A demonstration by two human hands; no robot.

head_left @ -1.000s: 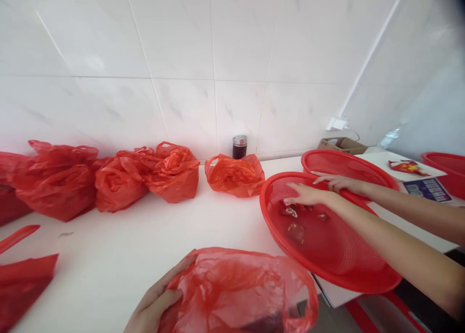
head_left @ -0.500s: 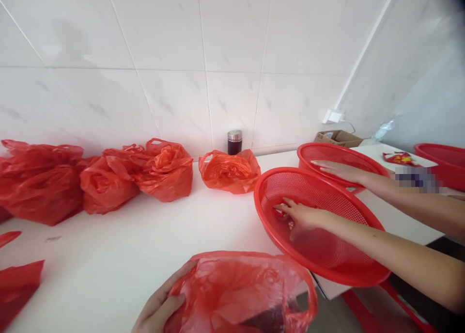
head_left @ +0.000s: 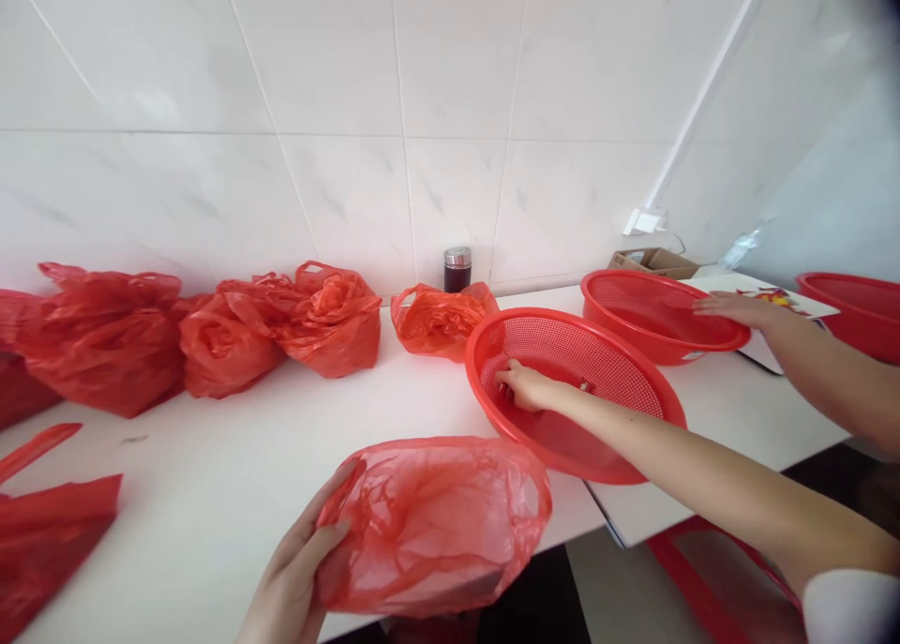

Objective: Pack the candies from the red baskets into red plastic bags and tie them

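Note:
My left hand [head_left: 299,555] grips the left rim of a thin red plastic bag [head_left: 436,522]. The bag's mouth gapes upward at the table's front edge, and its lower part is partly hidden. My right hand [head_left: 524,384] reaches into a near red mesh basket [head_left: 597,458], fingers curled against its inner left side. What those fingers hold, if anything, is hidden. One small item [head_left: 584,384] lies in the basket beyond my forearm, too small to name.
Several filled red bags [head_left: 105,344] line the wall at left. An open red bag [head_left: 442,321] stands before a dark flask [head_left: 457,269]. At right, another person's hand [head_left: 738,308] is over a second red basket [head_left: 653,344]. A cardboard box [head_left: 653,262] stands behind.
My right hand has gone from spread fingers to curled ones inside the near basket. The bag's mouth shows wider. The other person's hand has moved right across the far basket.

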